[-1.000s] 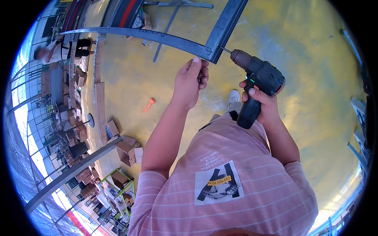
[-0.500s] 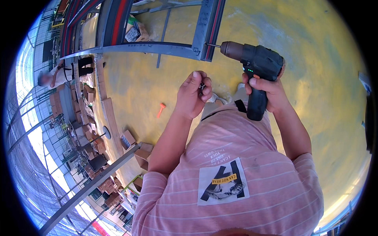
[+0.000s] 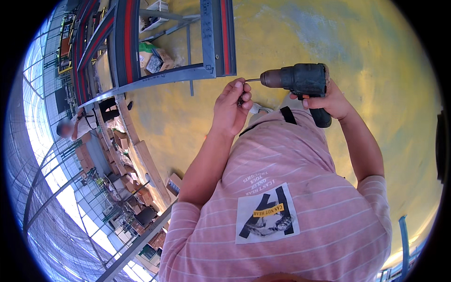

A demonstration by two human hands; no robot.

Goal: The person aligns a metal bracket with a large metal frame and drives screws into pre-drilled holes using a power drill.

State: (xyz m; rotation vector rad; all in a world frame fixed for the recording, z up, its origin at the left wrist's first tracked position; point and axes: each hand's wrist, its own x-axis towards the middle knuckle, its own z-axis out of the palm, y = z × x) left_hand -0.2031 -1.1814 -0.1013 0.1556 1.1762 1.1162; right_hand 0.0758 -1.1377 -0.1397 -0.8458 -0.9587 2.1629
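Note:
My right hand is wrapped round the grip of a dark cordless drill, which points left. A long thin driver bit sticks out of its chuck. The bit's tip meets the thumb and fingertips of my left hand, which are pinched together. Small dark metal pieces that look like screws show between the curled fingers of that hand; most of them are hidden. Just beyond the left fingertips is the corner of a grey metal frame with red and black strips. The drill is apart from the frame.
Under the frame an open cardboard box stands on the yellow floor. At the left are another person, long wooden planks and several cardboard boxes. A grey metal bar slants across the lower left.
The drill has come away from the frame's corner, turned level and moved down, its bit now at my left fingertips. The frame has shifted left in view. The orange hammer is now almost hidden.

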